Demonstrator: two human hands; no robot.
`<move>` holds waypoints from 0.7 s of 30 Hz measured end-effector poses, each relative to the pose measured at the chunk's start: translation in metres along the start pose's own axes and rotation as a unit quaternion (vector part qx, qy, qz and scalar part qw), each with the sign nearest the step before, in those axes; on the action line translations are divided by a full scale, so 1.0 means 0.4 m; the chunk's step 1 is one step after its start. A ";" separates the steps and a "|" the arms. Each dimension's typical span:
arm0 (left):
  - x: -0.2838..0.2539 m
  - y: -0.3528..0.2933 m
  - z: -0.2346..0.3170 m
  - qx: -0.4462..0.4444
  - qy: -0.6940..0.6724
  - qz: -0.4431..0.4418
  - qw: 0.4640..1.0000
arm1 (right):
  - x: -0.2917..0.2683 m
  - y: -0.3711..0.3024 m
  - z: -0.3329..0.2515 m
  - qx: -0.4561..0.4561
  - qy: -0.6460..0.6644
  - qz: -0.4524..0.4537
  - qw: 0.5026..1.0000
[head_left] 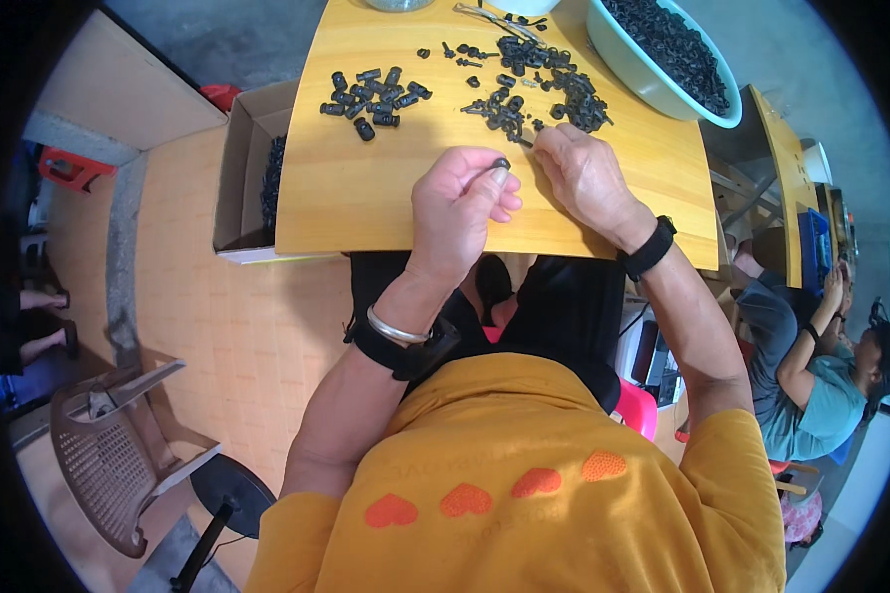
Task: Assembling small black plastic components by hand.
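My left hand (457, 198) is closed, pinching a small dark rounded plastic piece (501, 163) between thumb and forefinger above the table's near edge. To its right, my right hand (588, 180) reaches down to the wooden tabletop with its fingers pressed together. A thin black pin (526, 143) lies at its fingertips; whether they grip it is hidden. Just beyond spreads a loose heap of small black plastic parts (578, 104), some with thin stems. Farther left sits a group of black barrel-shaped pieces (366, 95), like cord locks.
A pale blue basin (732, 117) full of black parts stands at the table's (356, 198) far right. A cardboard box (235, 188) with black pieces adjoins the left edge. One person (826, 395) sits working at another table on the right. A brown chair (99, 465) is at lower left.
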State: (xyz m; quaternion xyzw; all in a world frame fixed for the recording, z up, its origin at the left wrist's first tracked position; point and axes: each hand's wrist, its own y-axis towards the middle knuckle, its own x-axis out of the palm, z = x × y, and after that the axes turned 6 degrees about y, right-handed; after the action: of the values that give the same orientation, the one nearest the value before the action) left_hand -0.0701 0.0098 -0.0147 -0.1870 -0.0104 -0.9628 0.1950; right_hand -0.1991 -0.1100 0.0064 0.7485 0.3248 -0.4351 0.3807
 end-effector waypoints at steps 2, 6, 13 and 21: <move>-0.002 -0.001 0.001 0.007 0.002 -0.002 1.000 | -0.003 -0.001 -0.005 -0.001 -0.010 -0.003 1.000; -0.007 0.000 -0.004 0.008 -0.018 -0.007 1.000 | -0.003 0.000 -0.001 0.003 -0.014 -0.021 1.000; -0.009 0.001 -0.008 0.013 0.001 -0.017 1.000 | -0.018 0.001 0.017 0.042 0.145 -0.016 0.988; -0.009 -0.005 0.006 -0.022 0.007 -0.031 0.999 | -0.062 -0.002 -0.047 0.267 0.554 0.007 0.788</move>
State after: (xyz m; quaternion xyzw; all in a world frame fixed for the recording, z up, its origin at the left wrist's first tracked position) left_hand -0.0669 0.0134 -0.0138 -0.1839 0.0060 -0.9696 0.1612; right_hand -0.2023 -0.0974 0.0346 0.9353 0.3451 -0.0123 -0.0768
